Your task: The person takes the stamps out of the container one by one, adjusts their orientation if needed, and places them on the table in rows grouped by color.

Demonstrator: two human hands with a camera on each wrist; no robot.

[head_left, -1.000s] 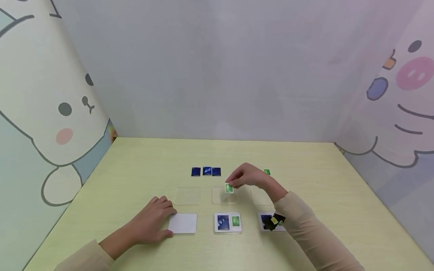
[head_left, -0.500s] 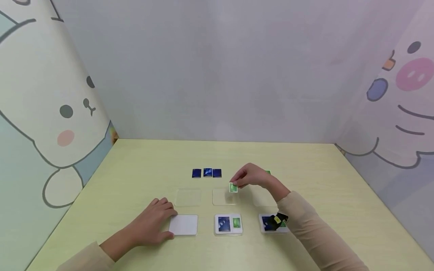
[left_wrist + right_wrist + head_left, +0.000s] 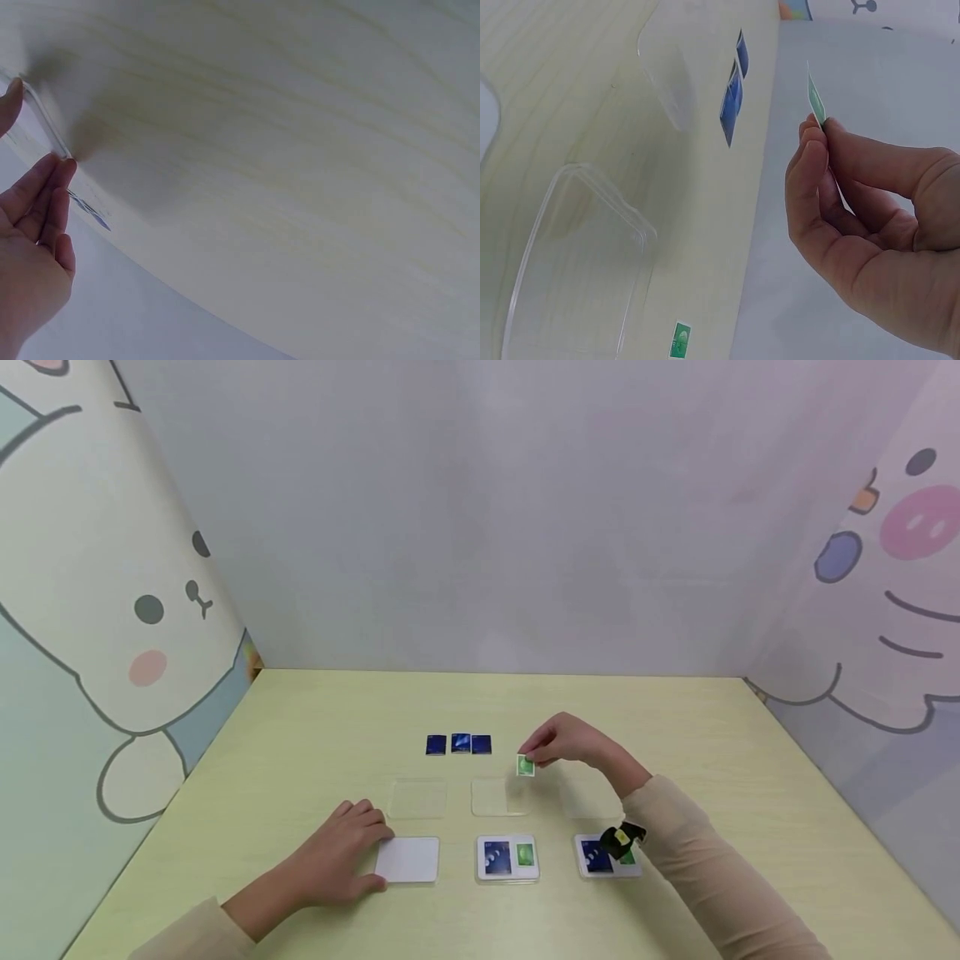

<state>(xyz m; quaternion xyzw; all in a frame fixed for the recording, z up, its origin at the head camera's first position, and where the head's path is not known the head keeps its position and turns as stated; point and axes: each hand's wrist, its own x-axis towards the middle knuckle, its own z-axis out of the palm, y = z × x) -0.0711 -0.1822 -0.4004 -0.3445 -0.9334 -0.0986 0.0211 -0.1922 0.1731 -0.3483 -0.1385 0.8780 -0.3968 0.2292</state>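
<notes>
My right hand (image 3: 566, 739) pinches a small green stamp (image 3: 526, 766) between thumb and fingertips, held up above the table behind the middle clear lid (image 3: 491, 798). In the right wrist view the stamp (image 3: 816, 97) stands nearly edge-on over the curled fingers. My left hand (image 3: 341, 852) holds a white card in a clear case (image 3: 408, 860) at its left end, thumb at the near corner and fingers at the far one. The left wrist view catches only part of the case's rim (image 3: 46, 124) between thumb and fingers.
Several dark blue stamps (image 3: 461, 743) lie behind the lids. Other clear lids (image 3: 417, 799) flank the middle one. Two cased cards (image 3: 507, 870) each bear a blue and a green stamp. Another green stamp (image 3: 680, 340) lies on the table, hidden in the head view.
My right hand has moved to the right and slightly farther back, carrying the green stamp. The left hand keeps its place at the white card's case.
</notes>
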